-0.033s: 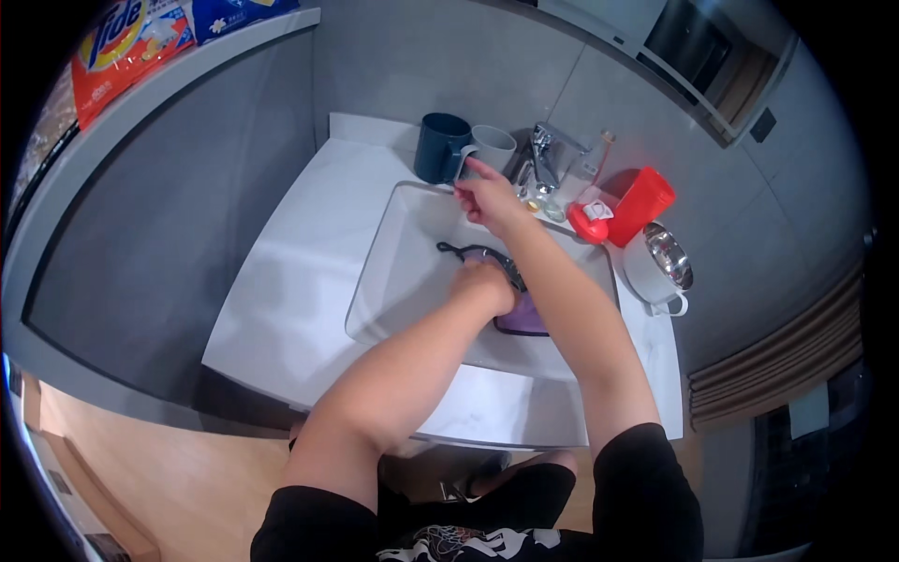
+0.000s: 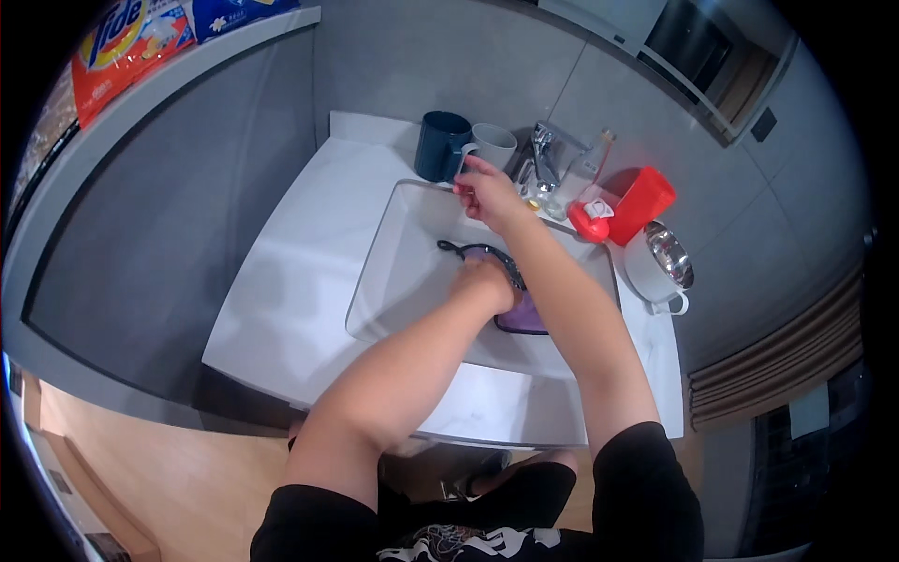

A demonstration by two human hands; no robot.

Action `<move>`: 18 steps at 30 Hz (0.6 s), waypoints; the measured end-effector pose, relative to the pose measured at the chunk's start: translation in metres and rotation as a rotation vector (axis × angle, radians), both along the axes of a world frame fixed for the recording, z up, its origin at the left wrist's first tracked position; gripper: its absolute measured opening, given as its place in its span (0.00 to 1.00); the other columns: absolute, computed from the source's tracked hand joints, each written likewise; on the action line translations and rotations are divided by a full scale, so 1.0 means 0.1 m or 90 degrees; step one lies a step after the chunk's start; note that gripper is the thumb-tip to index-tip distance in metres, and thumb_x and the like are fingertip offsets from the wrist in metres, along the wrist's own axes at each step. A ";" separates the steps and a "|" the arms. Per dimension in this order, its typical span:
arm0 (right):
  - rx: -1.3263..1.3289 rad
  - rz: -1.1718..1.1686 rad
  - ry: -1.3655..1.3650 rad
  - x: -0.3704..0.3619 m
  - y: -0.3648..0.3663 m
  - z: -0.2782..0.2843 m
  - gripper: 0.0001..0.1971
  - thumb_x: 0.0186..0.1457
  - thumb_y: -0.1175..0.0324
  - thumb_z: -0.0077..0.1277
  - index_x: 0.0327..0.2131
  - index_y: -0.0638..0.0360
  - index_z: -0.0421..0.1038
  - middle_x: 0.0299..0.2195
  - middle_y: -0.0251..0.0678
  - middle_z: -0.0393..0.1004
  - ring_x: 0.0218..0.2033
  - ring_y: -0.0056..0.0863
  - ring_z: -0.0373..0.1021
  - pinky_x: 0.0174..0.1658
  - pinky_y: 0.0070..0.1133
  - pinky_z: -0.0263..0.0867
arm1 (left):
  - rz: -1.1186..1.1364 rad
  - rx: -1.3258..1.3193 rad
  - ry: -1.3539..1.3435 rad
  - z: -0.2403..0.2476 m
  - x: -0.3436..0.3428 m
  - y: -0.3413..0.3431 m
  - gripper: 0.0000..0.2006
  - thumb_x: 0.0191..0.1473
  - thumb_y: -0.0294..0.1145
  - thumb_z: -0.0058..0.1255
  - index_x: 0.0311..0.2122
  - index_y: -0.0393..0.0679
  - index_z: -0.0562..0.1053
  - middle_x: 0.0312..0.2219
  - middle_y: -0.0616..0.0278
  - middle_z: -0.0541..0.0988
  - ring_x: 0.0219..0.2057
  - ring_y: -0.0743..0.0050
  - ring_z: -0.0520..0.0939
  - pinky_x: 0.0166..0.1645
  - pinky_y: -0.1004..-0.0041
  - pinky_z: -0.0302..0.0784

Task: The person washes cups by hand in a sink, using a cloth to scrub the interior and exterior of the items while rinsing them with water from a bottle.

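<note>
The white bench (image 2: pixel 281 272) spreads before you, its front edge nearest your body and its back edge along the tiled wall. Let into it is the basin (image 2: pixel 389 290), and the purple pouch (image 2: pixel 524 317) with dark trim lies down in there, its larger visible part toward the basin's front right corner and its dark loop pointing toward the left wall.

Your left hand (image 2: pixel 482 284) is down on the pouch, or partly inside it; the fingers are hidden, so I cannot tell whether that grip is clenched on the fabric or merely pressing. Your right hand (image 2: pixel 492 197) hangs over the basin's back edge with nothing seen in it: that grip is released, index finger stretched out and the others loosely bent. Its fingertips are close to the handle of the dark blue mug (image 2: pixel 440 148) on the bench's back edge; whether they touch it, I cannot tell. The chrome tap (image 2: pixel 545 155) stands to the right of that hand.

I judge the step in hand to be handling the pouch within the basin, left hand leading. The next move seems to call for a sure left hold on the fabric, and a right hand brought down clear of the mug's handle.
</note>
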State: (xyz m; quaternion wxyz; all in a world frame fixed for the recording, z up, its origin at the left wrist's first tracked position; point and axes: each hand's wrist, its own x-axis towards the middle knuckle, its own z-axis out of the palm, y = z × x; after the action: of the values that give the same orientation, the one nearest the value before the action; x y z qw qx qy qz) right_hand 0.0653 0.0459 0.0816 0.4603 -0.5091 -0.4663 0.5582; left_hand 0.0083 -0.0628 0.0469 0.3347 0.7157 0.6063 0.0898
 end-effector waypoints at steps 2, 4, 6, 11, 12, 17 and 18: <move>-0.008 -0.007 0.059 -0.02 0.05 0.02 0.17 0.55 0.69 0.54 0.49 0.51 0.69 0.24 0.27 0.69 0.20 0.16 0.61 0.21 0.17 0.54 | -0.017 0.011 0.002 -0.06 0.02 0.03 0.32 0.51 0.45 0.53 0.58 0.36 0.64 0.59 0.45 0.65 0.59 0.53 0.68 0.62 0.66 0.65; 0.021 -0.072 -0.007 -0.02 0.06 0.00 0.10 0.55 0.67 0.55 0.41 0.54 0.73 0.22 0.27 0.68 0.21 0.16 0.60 0.22 0.20 0.55 | 0.000 0.026 0.016 -0.17 0.05 0.10 0.33 0.51 0.45 0.53 0.58 0.34 0.63 0.60 0.42 0.63 0.59 0.52 0.68 0.62 0.67 0.65; 0.087 -0.146 -0.108 0.09 0.01 -0.13 0.08 0.55 0.65 0.55 0.38 0.55 0.74 0.22 0.28 0.69 0.22 0.17 0.62 0.23 0.20 0.57 | -0.005 0.010 -0.008 -0.13 0.05 0.07 0.33 0.50 0.44 0.54 0.58 0.33 0.62 0.59 0.41 0.63 0.59 0.51 0.68 0.62 0.67 0.66; 0.402 -0.253 -0.404 0.52 -0.36 -0.46 0.10 0.56 0.64 0.54 0.31 0.62 0.73 0.23 0.32 0.73 0.24 0.26 0.69 0.29 0.23 0.64 | 0.131 -0.005 -0.194 -0.01 0.00 0.09 0.35 0.45 0.36 0.58 0.56 0.28 0.59 0.57 0.36 0.62 0.58 0.45 0.68 0.60 0.63 0.67; 0.408 -0.253 -0.338 0.65 -0.40 -0.57 0.11 0.57 0.64 0.54 0.33 0.64 0.72 0.25 0.33 0.74 0.25 0.26 0.70 0.31 0.23 0.65 | 0.225 0.045 -0.256 -0.02 0.00 0.14 0.35 0.43 0.34 0.59 0.54 0.27 0.58 0.55 0.36 0.63 0.56 0.43 0.68 0.60 0.62 0.67; 0.156 -0.129 -0.008 1.06 -0.84 -0.51 0.12 0.63 0.62 0.47 0.43 0.61 0.68 0.37 0.39 0.76 0.33 0.28 0.75 0.36 0.26 0.71 | 0.381 0.124 -0.341 -0.14 -0.01 0.29 0.39 0.36 0.33 0.64 0.51 0.26 0.57 0.51 0.35 0.65 0.52 0.43 0.71 0.57 0.62 0.70; 0.079 -0.122 0.014 0.97 -0.91 -0.40 0.12 0.64 0.61 0.44 0.43 0.59 0.67 0.39 0.39 0.76 0.36 0.29 0.75 0.37 0.27 0.72 | 0.308 0.105 -0.429 -0.32 -0.09 0.43 0.43 0.33 0.35 0.68 0.52 0.26 0.57 0.49 0.38 0.69 0.49 0.47 0.75 0.52 0.64 0.72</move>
State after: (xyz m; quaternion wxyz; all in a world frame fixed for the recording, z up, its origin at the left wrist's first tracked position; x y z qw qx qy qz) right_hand 0.1624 -0.0450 0.0419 0.5471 -0.5156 -0.4443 0.4873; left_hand -0.0011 -0.0198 0.0148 0.4250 0.5080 0.6042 0.4429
